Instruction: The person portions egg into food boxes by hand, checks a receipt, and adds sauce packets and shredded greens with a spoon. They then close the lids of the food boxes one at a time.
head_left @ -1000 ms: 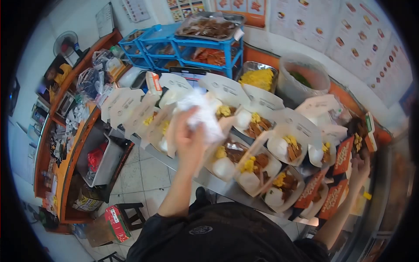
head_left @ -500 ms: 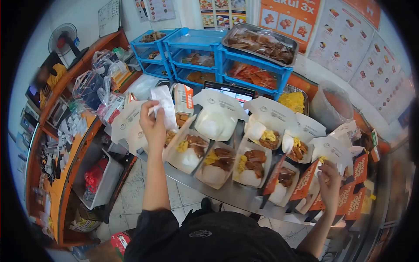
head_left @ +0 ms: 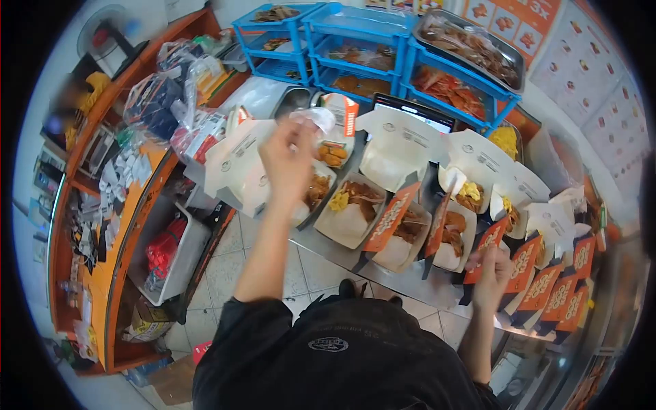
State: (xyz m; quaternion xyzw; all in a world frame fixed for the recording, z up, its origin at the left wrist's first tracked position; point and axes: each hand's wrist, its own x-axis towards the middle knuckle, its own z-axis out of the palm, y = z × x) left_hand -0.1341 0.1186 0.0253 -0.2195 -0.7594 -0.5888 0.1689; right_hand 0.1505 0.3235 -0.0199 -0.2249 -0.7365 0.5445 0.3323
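Note:
My left hand (head_left: 287,154) is closed on a crumpled white paper slip (head_left: 316,120), above the open boxes at the left of the metal counter. My right hand (head_left: 489,273) is over the front row of boxes, beside their orange flaps; its fingers are curled, and what they hold, if anything, is hidden. Several open cardboard boxes hold rice, brown meat and yellow egg, such as the box (head_left: 350,209) near the middle. A box of nuggets (head_left: 333,154) lies behind my left hand. An open white box (head_left: 400,157) stands in the back row.
Blue stacked trays (head_left: 355,65) of food line the back, with a metal tray (head_left: 471,51) on top. A lit tablet (head_left: 413,113) leans below them. At left are an orange shelf (head_left: 109,273), plastic-wrapped packages (head_left: 154,99) and a grey bin (head_left: 167,263). A person is partly visible far left.
The view has shifted left. The slip, upright before, is now crumpled or folded in my left hand. More orange flaps stand in the front row, and my right hand has moved to the left along it.

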